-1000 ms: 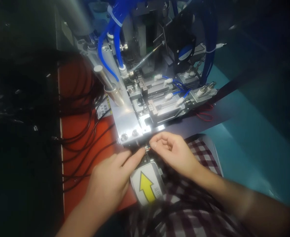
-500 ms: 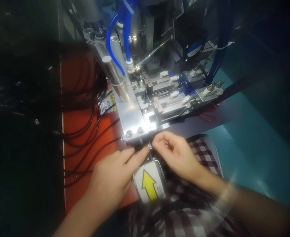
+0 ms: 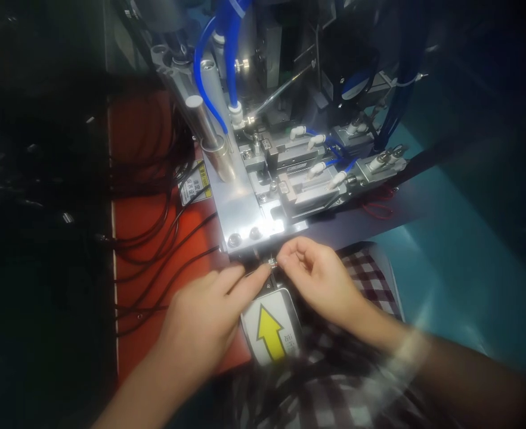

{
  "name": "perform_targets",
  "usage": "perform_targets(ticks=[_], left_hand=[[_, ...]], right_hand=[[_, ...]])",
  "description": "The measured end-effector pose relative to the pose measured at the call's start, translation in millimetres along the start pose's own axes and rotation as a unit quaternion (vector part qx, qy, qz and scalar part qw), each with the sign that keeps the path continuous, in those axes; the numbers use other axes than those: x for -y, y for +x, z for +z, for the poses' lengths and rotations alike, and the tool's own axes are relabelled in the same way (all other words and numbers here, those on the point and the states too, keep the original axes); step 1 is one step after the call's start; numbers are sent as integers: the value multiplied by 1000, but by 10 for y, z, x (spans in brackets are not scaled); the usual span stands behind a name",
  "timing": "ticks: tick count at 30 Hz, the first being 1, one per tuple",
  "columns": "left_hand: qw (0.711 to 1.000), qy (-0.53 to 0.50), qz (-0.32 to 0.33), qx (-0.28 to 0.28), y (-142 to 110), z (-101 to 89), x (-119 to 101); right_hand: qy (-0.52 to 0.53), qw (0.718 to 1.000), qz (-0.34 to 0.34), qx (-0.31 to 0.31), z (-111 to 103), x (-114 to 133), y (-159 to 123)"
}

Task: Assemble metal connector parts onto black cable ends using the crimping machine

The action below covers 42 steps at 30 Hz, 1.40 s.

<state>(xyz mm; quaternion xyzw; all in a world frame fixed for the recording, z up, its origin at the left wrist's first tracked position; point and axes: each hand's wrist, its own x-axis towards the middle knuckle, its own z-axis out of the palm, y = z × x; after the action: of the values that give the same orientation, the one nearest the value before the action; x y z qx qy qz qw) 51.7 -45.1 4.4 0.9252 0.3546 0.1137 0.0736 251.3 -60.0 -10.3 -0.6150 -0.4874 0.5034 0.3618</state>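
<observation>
At the front edge of the machine's metal plate, my two hands meet around a small shiny metal part. My left hand is closed, its thumb stretched to the part's left side and its other fingers curled, partly hidden. From the other side my right hand pinches thumb and forefinger together at the part's right end; its remaining fingers are curled in. What exactly lies between the fingertips is too small to make out. Just below sits a white block with a yellow arrow pointing toward the machine.
Slide cylinders with white fittings and blue air hoses stand behind the plate. A metal post rises on the left. Black cables cross the orange base. Checked cloth covers my lap.
Both hands stay at the small metal part with hardly any movement. The view has shifted very slightly.
</observation>
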Motion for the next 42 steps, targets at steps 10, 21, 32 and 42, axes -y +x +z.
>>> perform_targets(ticks=[10,21,32,42], left_hand=[[1000,-3,7,10,47,-46,-4],[1000,-2,3,2,42,-35,-1],[1000,-8,-1,-11,-1,20,18],[1000,-8,3,-14,63,-78,1]], right_hand=[[15,1000,-14,-19,-27,89,-6],[-87,992,-92,-24,2,47,-36],[104,975,156,117,-120,157,135],[162,981,88,57,-53,25,12]])
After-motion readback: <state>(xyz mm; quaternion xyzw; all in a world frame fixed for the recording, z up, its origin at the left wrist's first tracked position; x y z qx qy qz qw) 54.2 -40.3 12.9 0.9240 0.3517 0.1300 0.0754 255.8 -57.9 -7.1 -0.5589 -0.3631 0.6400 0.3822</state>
